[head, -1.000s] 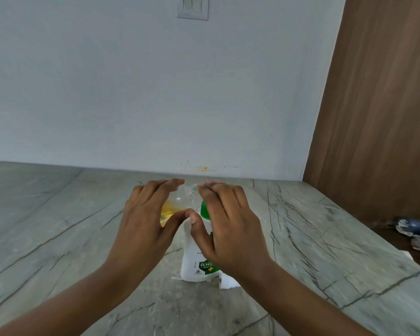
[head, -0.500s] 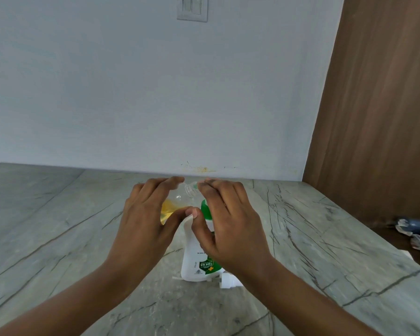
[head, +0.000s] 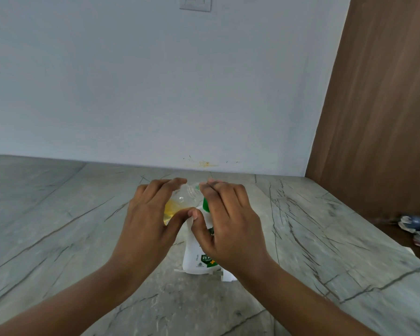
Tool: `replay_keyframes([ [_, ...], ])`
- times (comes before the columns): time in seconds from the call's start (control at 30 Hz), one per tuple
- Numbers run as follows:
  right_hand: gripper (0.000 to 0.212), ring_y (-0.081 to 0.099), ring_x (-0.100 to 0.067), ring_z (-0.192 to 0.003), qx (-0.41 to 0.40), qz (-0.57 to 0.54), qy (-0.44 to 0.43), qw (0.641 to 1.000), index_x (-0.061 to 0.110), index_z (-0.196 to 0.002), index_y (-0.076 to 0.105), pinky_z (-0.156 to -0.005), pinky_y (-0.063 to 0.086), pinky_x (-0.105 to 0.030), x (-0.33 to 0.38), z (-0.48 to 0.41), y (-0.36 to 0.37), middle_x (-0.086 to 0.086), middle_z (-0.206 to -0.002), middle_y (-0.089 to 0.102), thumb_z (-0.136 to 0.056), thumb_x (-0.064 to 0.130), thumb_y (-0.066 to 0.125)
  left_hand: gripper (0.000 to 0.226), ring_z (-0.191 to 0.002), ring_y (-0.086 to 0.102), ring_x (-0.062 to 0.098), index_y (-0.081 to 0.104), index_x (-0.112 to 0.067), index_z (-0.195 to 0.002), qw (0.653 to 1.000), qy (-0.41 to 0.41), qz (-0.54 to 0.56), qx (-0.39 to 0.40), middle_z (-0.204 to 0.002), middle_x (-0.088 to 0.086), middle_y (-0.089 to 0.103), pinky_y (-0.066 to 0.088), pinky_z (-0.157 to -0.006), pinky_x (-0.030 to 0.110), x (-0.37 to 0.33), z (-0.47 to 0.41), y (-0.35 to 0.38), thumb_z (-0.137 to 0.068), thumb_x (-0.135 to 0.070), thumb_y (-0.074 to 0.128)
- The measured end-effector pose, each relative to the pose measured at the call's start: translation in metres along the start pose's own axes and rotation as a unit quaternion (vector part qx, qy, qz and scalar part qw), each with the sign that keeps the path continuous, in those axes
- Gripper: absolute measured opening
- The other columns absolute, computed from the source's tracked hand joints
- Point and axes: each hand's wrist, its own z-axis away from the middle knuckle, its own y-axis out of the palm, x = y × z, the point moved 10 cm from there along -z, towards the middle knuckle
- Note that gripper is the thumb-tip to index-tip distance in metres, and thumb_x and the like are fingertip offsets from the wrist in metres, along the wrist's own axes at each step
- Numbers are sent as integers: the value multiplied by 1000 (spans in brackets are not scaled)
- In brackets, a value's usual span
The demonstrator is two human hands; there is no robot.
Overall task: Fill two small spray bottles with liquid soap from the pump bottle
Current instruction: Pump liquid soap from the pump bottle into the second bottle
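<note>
Both hands are up over the grey marble-look counter [head: 83, 226], meeting right in the middle. The left hand [head: 148, 221] is wrapped around a small clear spray bottle [head: 183, 197], fingers curled over the top and thumb tucked underneath, so it's gripped on its side with the neck pointing to the right. You can see yellowish liquid soap [head: 170, 209] pooled in the part of it that peeks out between finger and thumb. The right hand [head: 226, 221] has its fingers close together and bent down over the neck end of that little bottle, thumb almost touching the left thumb; whether it's pinching a cap or just the neck I honestly can't tell, the fingers cover it. Right under and behind the right hand stands the white pump bottle [head: 194, 255] on the counter, upright, with a green collar [head: 206, 204] showing near the top and a green label low down. Something small and white [head: 228, 276] sits at its base, partly hidden by the wrist.
</note>
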Motion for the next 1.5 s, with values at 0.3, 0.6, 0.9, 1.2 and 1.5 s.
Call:
replay_keyframes([
  [0.3, 37, 51, -19, -96, 8, 4, -8, 1000, -1, -107, 66, -72, 47, -21, 0, -4, -3, -11, -100, 64, -88, 27, 52, 51, -101, 37, 3, 54, -23, -122, 1000, -8, 4, -3, -109, -13, 50, 36, -81, 29, -2, -3, -3, -83, -55, 46],
  [0.6, 36, 51, -18, -100, 15, 11, -9, 1000, 1, -109, 66, -72, 49, -21, -1, -12, -7, -10, -103, 64, -87, 27, 51, 49, -99, 38, 1, 55, -22, -120, 1000, -1, 2, -23, -107, -10, 55, 38, -79, 29, -7, -8, -11, -82, -53, 56],
  [0.9, 35, 51, -18, -98, 8, 7, -4, 1000, 2, -108, 66, -69, 49, -21, -1, -13, -9, -9, -101, 64, -86, 25, 52, 52, -100, 39, 3, 56, -21, -120, 1000, -11, 5, -16, -110, -6, 57, 37, -80, 29, -8, -9, -11, -78, -50, 51],
  [1.2, 37, 50, -20, -100, 8, 17, 4, 1000, -1, -110, 65, -80, 46, -21, 0, -5, -2, -12, -103, 64, -88, 25, 51, 47, -100, 36, 0, 55, -23, -121, 1000, -6, -1, -14, -108, -13, 51, 40, -81, 31, -3, -6, -6, -82, -50, 56],
  [1.5, 34, 56, -22, -94, -2, 10, -5, 1000, -1, -104, 67, -75, 47, -22, 0, 0, -1, -11, -98, 66, -87, 23, 52, 48, -100, 32, -4, 56, -22, -120, 1000, -5, 0, -15, -108, -14, 48, 37, -81, 31, -2, 1, -2, -79, -47, 54],
])
